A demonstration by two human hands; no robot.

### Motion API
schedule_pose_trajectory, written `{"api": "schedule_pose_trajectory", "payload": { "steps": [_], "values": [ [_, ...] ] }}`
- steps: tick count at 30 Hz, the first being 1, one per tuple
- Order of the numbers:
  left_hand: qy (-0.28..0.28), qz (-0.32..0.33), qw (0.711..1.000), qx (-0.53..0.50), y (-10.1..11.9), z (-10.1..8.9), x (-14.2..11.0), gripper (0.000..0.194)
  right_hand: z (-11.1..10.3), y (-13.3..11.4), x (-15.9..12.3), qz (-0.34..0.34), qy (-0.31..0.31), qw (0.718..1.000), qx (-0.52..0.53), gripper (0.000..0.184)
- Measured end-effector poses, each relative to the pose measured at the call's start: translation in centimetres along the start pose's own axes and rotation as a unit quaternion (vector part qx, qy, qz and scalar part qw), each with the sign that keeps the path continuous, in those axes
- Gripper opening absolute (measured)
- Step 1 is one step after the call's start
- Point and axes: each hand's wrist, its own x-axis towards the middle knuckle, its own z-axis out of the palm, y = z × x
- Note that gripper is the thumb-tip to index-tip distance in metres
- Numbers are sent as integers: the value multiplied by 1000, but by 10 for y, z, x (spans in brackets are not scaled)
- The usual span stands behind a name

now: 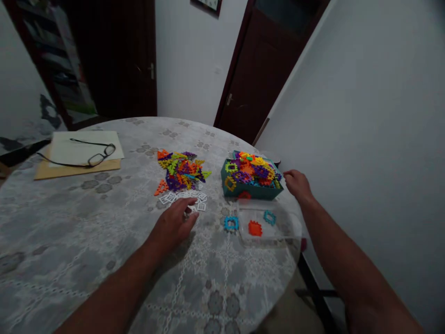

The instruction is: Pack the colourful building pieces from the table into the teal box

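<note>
My left hand (175,222) is low over the table, thumb and forefinger apart, at the near edge of a group of white square frame pieces (201,207). Just behind those lies a heap of triangular plastic building pieces (184,171) in orange, purple, yellow and green. Off the right end of a green box (250,191), my right hand (298,184) has its fingers curled together; whatever they may hold is hidden. The box is heaped with colourful notched square building pieces (259,169).
A clear plastic tray (278,239) sits before the box, with an orange piece (255,228) and a teal piece (269,217). Left of it lies a blue square piece (231,223). Eyeglasses (96,159) rest on papers (66,141) at the far left. A wall (382,139) stands right of the table.
</note>
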Motion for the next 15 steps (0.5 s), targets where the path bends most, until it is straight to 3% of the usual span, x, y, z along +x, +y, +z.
{"api": "schedule_pose_trajectory", "payload": {
  "steps": [2, 5, 9, 11, 15],
  "values": [
    [-18, 20, 1000, 15, 9, 2, -1, 38, 0, 18, -24, -40, -15, 998, -49, 29],
    [-73, 57, 995, 35, 24, 9, 1, 39, 2, 38, -59, -120, -133, 976, -120, 27],
    [-162, 78, 980, 80, 42, 35, 5, 45, 22, 48, -85, -126, -257, 943, -169, 42],
    [-194, 69, 972, 117, 49, 51, 7, 47, 37, 49, -90, -120, -269, 933, -207, 49],
    [-214, 95, 951, 201, 55, 76, 9, 34, 58, 45, -96, -121, -254, 929, -238, 38]
  ]
}}
